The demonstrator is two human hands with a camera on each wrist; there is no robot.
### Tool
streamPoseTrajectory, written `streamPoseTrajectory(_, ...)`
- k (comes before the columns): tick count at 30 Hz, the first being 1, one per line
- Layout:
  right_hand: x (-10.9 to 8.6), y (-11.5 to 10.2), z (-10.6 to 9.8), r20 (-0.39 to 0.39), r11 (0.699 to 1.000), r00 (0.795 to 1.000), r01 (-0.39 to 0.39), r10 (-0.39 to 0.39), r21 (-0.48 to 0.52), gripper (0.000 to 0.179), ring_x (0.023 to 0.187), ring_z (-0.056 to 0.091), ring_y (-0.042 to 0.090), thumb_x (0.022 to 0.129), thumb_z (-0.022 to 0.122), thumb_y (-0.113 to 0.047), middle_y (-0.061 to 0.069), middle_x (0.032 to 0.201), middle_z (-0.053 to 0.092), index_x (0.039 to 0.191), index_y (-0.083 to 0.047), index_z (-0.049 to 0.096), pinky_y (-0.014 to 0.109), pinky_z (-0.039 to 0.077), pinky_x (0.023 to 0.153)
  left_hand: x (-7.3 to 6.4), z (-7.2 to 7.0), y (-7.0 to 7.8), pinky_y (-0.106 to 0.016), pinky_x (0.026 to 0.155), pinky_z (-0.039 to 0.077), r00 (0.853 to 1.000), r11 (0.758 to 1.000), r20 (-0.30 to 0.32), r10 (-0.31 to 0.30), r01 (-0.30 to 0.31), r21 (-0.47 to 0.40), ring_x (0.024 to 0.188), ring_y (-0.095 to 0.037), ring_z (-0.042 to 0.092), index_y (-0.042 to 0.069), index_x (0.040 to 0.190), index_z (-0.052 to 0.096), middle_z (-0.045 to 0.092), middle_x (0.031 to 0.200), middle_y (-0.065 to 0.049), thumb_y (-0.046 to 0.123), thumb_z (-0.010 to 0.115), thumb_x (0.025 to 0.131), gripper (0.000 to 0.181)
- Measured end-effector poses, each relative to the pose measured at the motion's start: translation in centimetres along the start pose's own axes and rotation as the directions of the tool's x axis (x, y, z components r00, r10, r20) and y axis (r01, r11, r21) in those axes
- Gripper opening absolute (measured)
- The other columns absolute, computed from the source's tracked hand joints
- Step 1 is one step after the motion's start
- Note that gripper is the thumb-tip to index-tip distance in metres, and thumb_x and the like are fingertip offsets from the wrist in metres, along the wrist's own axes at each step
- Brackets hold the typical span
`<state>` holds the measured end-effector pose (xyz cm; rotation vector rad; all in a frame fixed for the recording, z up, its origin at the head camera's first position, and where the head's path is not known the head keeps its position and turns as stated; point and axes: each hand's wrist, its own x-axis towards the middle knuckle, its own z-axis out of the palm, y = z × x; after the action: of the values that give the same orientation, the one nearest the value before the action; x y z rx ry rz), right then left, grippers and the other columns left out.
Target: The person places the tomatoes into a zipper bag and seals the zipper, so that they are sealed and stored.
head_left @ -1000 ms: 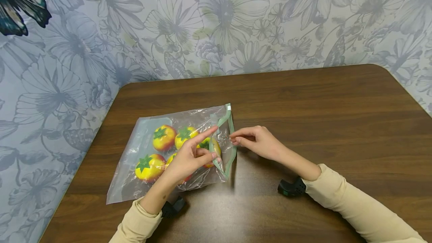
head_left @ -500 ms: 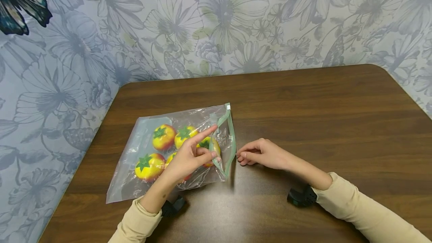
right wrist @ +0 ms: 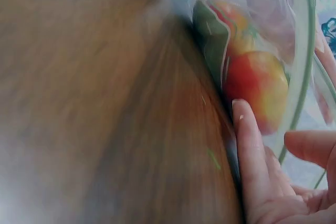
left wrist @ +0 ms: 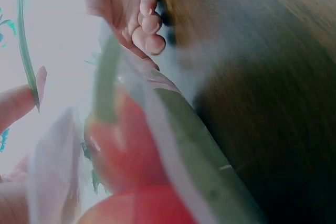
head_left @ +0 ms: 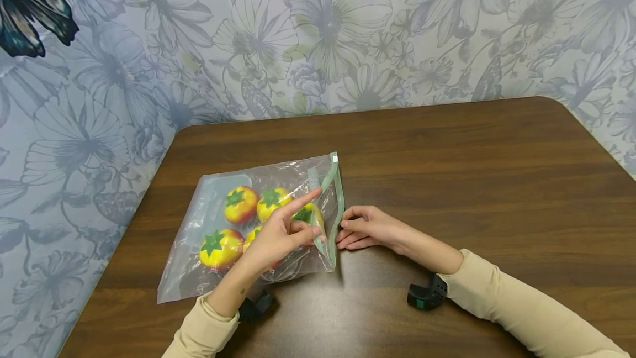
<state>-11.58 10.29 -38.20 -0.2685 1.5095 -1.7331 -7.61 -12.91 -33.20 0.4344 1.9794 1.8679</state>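
Note:
A clear zip bag (head_left: 186, 269) with a green rim lies on the table, its mouth gaping to the right. Inside are several yellow-red fruits (head_left: 240, 204) with green star-shaped tops, like tomatoes or persimmons. My left hand (head_left: 278, 236) reaches over the bag and pinches the upper film near the mouth between thumb and fingers, index finger stretched along the green rim. Just right of the mouth is my right hand (head_left: 370, 230), low over the table, its fingers at the lower rim. In the right wrist view its fingers (right wrist: 252, 150) extend beside the rim, thumb apart.
The brown wooden table (head_left: 472, 170) extends far to the right and behind the bag. A flower-patterned wall covering (head_left: 318, 43) rises behind the table. Black wrist devices (head_left: 427, 293) hang below both sleeves.
My right hand first drew back from the bag's mouth toward the lower right, then came left again to the lower rim, fingers more spread. The left hand stayed in place.

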Motion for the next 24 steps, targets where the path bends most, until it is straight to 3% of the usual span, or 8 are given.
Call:
streamPoseTrajectory(8,0.1,0.2,1.4,0.041,0.998,0.998,-0.058,0.057,0.024,0.043,0.086,0.065,0.028,0.098,0.048,-0.029,0.020,0.095,0.066,0.116,0.009,0.051,0.040,0.052,0.079,0.0,-0.1,-0.3,-0.037,0.072,0.054,1.000,1.000,0.021,0.018,-0.017,-0.017,0.078,-0.022,0.065,0.017,0.147,0.033,0.059,0.108,-0.026,-0.001,0.060,0.090,0.066)
streamPoseTrajectory(12,-0.5,0.5,1.9,0.097,0.999,0.995,-0.025,0.021,0.044,0.056,0.085,0.065,0.026,0.099,0.042,-0.041,0.017,0.096,0.065,0.121,0.009,0.052,0.043,0.051,0.080,0.1,0.0,-0.2,-0.040,0.073,0.054,0.999,0.999,0.019,0.037,-0.037,-0.017,0.077,-0.023,0.066,0.014,0.147,0.032,0.041,0.139,-0.016,0.002,0.056,0.093,0.060)
streamPoseTrajectory(15,-1.1,0.5,2.1,0.140,1.000,0.990,0.020,-0.020,0.005,0.062,0.089,0.064,0.028,0.099,0.039,-0.045,0.019,0.102,0.064,0.126,0.010,0.048,0.044,0.051,0.080,0.2,0.1,-0.1,-0.043,0.073,0.053,0.999,0.999,0.011,0.035,-0.035,-0.020,0.078,-0.025,0.065,0.012,0.147,0.032,0.024,0.150,-0.005,0.005,0.051,0.096,0.054)
streamPoseTrajectory(21,-1.7,0.3,2.9,0.142,0.988,0.989,0.052,-0.031,-0.147,0.053,0.094,0.062,0.029,0.093,0.054,-0.037,0.018,0.108,0.061,0.117,0.010,0.047,0.041,0.052,0.077,0.2,0.1,0.0,-0.041,0.075,0.053,1.000,1.000,0.026,0.013,-0.012,-0.022,0.086,-0.031,0.064,0.013,0.147,0.032,0.024,0.150,-0.005,0.008,0.047,0.099,0.051)
streamPoseTrajectory(24,-1.9,0.2,3.3,0.142,0.993,0.990,0.037,-0.020,-0.115,0.053,0.093,0.063,0.031,0.095,0.051,-0.037,0.020,0.105,0.062,0.119,0.010,0.045,0.042,0.052,0.077,0.1,0.1,-0.2,-0.040,0.076,0.053,0.999,1.000,0.039,0.000,0.001,-0.005,0.087,-0.031,0.065,0.013,0.147,0.031,0.025,0.150,-0.008,0.009,0.047,0.099,0.051)
